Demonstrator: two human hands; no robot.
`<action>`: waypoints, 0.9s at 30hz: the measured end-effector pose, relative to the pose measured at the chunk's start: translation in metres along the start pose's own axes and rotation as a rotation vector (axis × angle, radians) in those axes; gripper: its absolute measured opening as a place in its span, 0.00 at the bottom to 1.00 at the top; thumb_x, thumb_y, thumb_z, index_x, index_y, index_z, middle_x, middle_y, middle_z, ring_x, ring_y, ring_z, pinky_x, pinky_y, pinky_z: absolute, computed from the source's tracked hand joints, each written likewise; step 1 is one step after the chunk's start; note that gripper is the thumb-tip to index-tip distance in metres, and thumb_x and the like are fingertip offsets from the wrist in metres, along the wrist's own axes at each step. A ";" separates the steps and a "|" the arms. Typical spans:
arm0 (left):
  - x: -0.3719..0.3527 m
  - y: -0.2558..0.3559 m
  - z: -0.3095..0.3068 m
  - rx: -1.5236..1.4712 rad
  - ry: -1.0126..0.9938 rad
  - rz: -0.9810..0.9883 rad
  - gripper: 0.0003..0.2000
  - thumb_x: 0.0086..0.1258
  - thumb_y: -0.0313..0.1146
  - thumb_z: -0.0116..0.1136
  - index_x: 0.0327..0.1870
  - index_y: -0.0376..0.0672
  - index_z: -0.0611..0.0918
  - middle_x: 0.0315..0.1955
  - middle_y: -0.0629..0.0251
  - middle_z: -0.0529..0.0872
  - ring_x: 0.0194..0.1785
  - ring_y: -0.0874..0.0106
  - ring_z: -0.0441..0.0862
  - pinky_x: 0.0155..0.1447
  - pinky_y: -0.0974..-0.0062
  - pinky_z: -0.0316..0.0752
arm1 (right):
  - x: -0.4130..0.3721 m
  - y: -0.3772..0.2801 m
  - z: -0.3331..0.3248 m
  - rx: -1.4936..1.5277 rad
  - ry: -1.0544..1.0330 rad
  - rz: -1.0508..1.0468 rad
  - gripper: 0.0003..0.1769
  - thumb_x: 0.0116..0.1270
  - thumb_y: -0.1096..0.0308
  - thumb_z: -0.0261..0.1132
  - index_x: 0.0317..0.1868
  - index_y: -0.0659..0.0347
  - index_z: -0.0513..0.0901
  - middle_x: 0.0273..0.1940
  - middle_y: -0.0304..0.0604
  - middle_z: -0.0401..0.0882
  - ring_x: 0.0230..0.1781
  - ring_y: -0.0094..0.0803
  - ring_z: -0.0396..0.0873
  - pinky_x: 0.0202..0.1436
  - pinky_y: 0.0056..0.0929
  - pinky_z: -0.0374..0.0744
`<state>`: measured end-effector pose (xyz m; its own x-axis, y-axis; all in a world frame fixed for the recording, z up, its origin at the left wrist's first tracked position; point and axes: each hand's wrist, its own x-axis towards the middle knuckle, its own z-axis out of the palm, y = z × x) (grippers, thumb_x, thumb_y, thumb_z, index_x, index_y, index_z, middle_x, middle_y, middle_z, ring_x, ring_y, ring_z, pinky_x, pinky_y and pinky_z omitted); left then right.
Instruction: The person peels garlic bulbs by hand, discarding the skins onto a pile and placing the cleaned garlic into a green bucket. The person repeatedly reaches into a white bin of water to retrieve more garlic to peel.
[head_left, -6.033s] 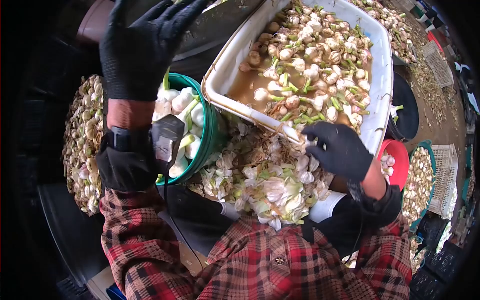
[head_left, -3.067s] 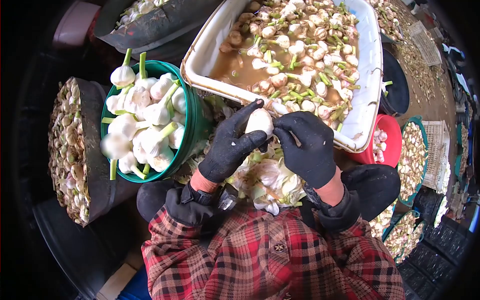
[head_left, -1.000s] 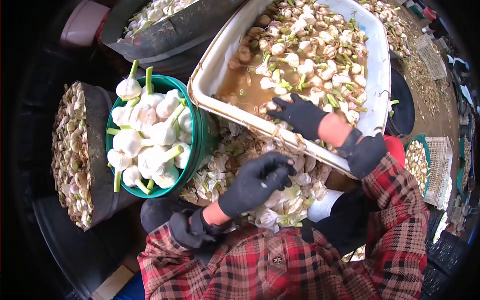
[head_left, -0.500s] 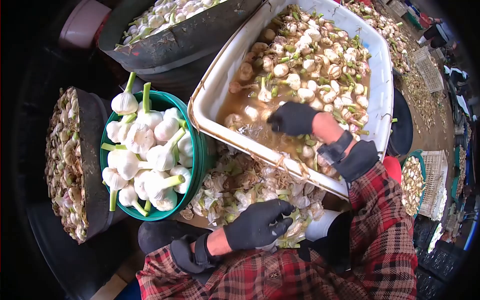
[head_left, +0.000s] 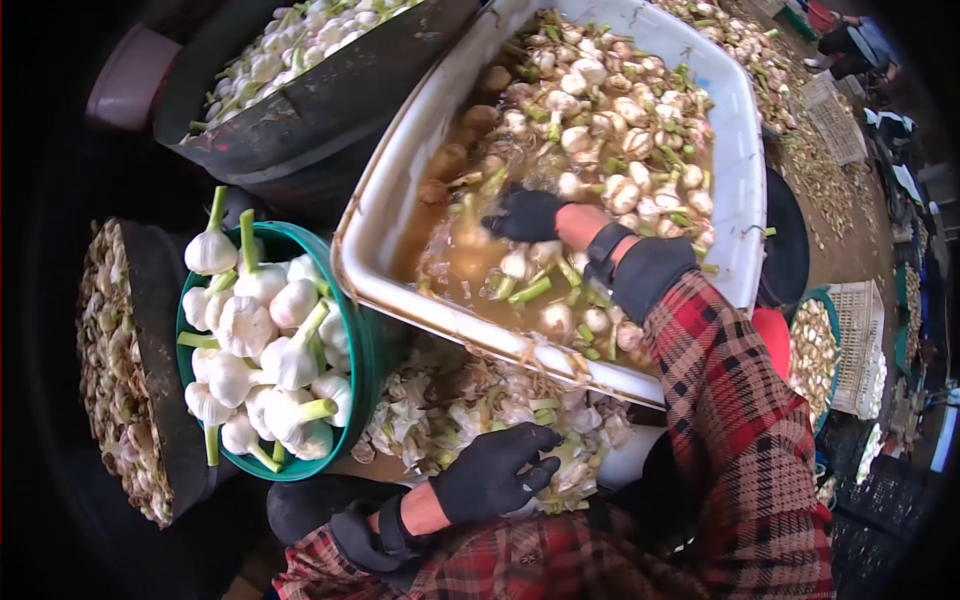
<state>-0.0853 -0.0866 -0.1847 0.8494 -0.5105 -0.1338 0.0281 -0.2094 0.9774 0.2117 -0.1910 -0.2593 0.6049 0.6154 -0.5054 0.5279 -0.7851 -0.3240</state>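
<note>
A white tub (head_left: 450, 318) holds brown water and many garlic bulbs (head_left: 590, 75) with short green stems. My right hand (head_left: 525, 214), in a black glove, is down at the water among the bulbs. Splashing and blur hide its fingertips. My left hand (head_left: 495, 472), also in a black glove, is low in front of my lap, its fingers loosely bent and apart, with nothing visible in them. Beneath and beyond it lie loose garlic peels (head_left: 440, 395). To the left, a green bucket (head_left: 357, 350) is heaped with clean white garlic bulbs (head_left: 245, 325).
A dark container (head_left: 310, 120) of pale garlic stands at the upper left, beside a pink bucket (head_left: 125, 80). Another dark container (head_left: 150, 370) of unpeeled garlic is at far left. On the right are a beige crate (head_left: 858, 340), a round basket of garlic (head_left: 812, 350) and a person (head_left: 855, 45).
My right hand has swept left and toward the far side through the water, pushing bulbs and leaving open water near the tub's front. The view has shifted slightly; my left hand keeps its pose.
</note>
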 end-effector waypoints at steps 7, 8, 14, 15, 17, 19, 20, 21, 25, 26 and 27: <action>-0.005 -0.015 0.009 0.048 -0.025 0.008 0.13 0.66 0.28 0.58 0.51 0.36 0.78 0.36 0.52 0.83 0.37 0.59 0.84 0.41 0.67 0.78 | -0.090 0.021 -0.021 0.448 0.091 -0.381 0.25 0.71 0.53 0.59 0.58 0.65 0.77 0.52 0.52 0.82 0.52 0.39 0.81 0.60 0.33 0.76; -0.005 -0.014 0.009 0.044 -0.024 0.005 0.13 0.66 0.28 0.58 0.51 0.36 0.78 0.36 0.52 0.83 0.37 0.59 0.84 0.41 0.67 0.78 | -0.098 0.047 -0.028 0.502 0.194 -0.322 0.22 0.70 0.57 0.60 0.58 0.64 0.78 0.49 0.51 0.84 0.49 0.36 0.82 0.57 0.31 0.77; -0.003 -0.015 0.009 0.058 -0.047 0.016 0.14 0.67 0.30 0.57 0.51 0.34 0.78 0.37 0.50 0.82 0.37 0.58 0.84 0.42 0.65 0.77 | -0.128 0.196 -0.009 -0.064 0.326 0.526 0.42 0.65 0.38 0.55 0.66 0.67 0.68 0.60 0.61 0.73 0.61 0.48 0.74 0.64 0.38 0.71; -0.002 -0.015 0.008 0.058 -0.047 0.015 0.14 0.67 0.30 0.57 0.51 0.34 0.78 0.37 0.50 0.82 0.37 0.58 0.84 0.42 0.65 0.77 | -0.128 0.184 -0.007 -0.142 0.258 0.555 0.48 0.64 0.34 0.53 0.70 0.67 0.62 0.64 0.62 0.69 0.66 0.50 0.69 0.67 0.38 0.68; -0.001 -0.016 0.009 0.063 -0.073 0.011 0.15 0.67 0.31 0.57 0.52 0.34 0.78 0.38 0.49 0.82 0.38 0.58 0.84 0.43 0.64 0.77 | -0.110 0.160 0.002 -0.056 0.041 0.705 0.52 0.63 0.29 0.47 0.73 0.66 0.57 0.70 0.58 0.62 0.70 0.49 0.63 0.73 0.45 0.59; -0.003 -0.016 0.011 0.066 -0.070 0.008 0.15 0.67 0.32 0.57 0.52 0.34 0.78 0.38 0.49 0.82 0.38 0.58 0.84 0.43 0.64 0.77 | -0.102 0.155 0.014 -0.016 -0.044 0.696 0.54 0.62 0.26 0.44 0.74 0.65 0.54 0.71 0.56 0.61 0.70 0.50 0.63 0.72 0.55 0.55; -0.002 -0.016 0.012 0.070 -0.057 0.011 0.15 0.68 0.33 0.57 0.52 0.34 0.78 0.38 0.49 0.82 0.38 0.57 0.84 0.43 0.64 0.77 | -0.106 0.147 0.017 -0.029 -0.014 0.659 0.54 0.63 0.27 0.44 0.73 0.66 0.54 0.71 0.55 0.60 0.70 0.50 0.64 0.71 0.56 0.56; -0.002 -0.016 0.013 0.067 -0.051 0.015 0.15 0.68 0.33 0.57 0.52 0.34 0.78 0.38 0.49 0.82 0.38 0.57 0.84 0.43 0.64 0.77 | -0.104 0.143 0.019 -0.001 -0.020 0.643 0.53 0.63 0.28 0.44 0.73 0.67 0.56 0.70 0.55 0.62 0.69 0.50 0.65 0.71 0.53 0.58; -0.001 -0.016 0.020 0.032 -0.051 0.038 0.13 0.65 0.33 0.58 0.48 0.36 0.78 0.34 0.50 0.81 0.37 0.53 0.82 0.42 0.61 0.76 | -0.093 0.127 0.035 0.056 -0.058 0.456 0.49 0.63 0.32 0.49 0.67 0.70 0.65 0.63 0.60 0.71 0.64 0.51 0.71 0.66 0.38 0.68; 0.000 -0.015 0.020 0.039 -0.071 0.030 0.13 0.65 0.33 0.58 0.48 0.36 0.78 0.34 0.50 0.82 0.38 0.53 0.82 0.42 0.60 0.76 | -0.087 0.122 0.036 0.189 -0.131 0.387 0.48 0.63 0.32 0.50 0.66 0.70 0.67 0.63 0.61 0.71 0.64 0.51 0.71 0.66 0.38 0.68; 0.000 -0.017 0.022 0.041 -0.071 0.030 0.13 0.65 0.33 0.58 0.48 0.36 0.78 0.34 0.50 0.82 0.38 0.53 0.82 0.42 0.60 0.76 | -0.092 0.102 0.039 0.238 -0.019 0.366 0.47 0.63 0.33 0.51 0.65 0.70 0.68 0.62 0.62 0.72 0.63 0.51 0.72 0.66 0.38 0.68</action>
<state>-0.0978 -0.1014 -0.2051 0.8100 -0.5746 -0.1173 -0.0195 -0.2263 0.9739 0.1865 -0.3299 -0.2775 0.7142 0.2936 -0.6355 0.1269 -0.9471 -0.2949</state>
